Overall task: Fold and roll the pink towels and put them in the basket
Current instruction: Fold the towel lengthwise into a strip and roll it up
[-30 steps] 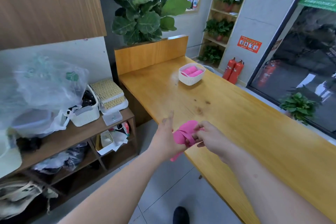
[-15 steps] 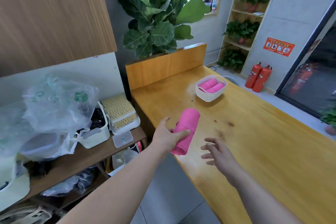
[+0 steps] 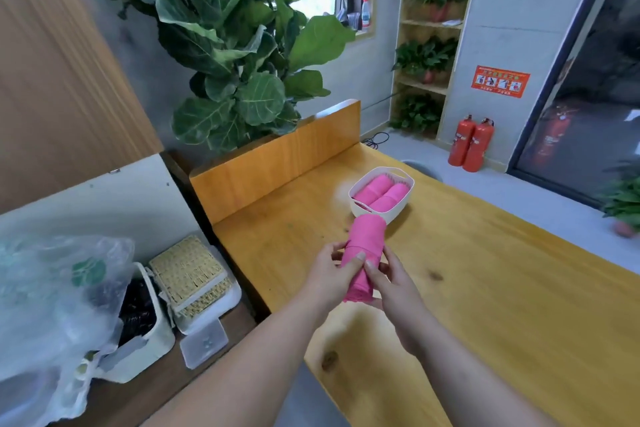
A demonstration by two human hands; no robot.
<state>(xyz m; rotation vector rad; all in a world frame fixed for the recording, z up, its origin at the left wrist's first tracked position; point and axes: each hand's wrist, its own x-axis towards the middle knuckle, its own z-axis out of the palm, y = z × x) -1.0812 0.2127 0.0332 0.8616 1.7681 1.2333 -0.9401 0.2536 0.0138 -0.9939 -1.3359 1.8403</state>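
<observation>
Head view: my left hand (image 3: pixel 330 276) and right hand (image 3: pixel 396 286) both grip the lower half of the rolled pink towel (image 3: pixel 367 243), above the bench (image 3: pixel 485 288) near the basket (image 3: pixel 400 210). It looks light and soft, so I'd squeeze around the middle to stop it unwinding.

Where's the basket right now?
In the head view, the white basket sits on the wooden table just right of centre, directly beyond the far end of the rolled towel that the left hand and right hand hold.
</observation>
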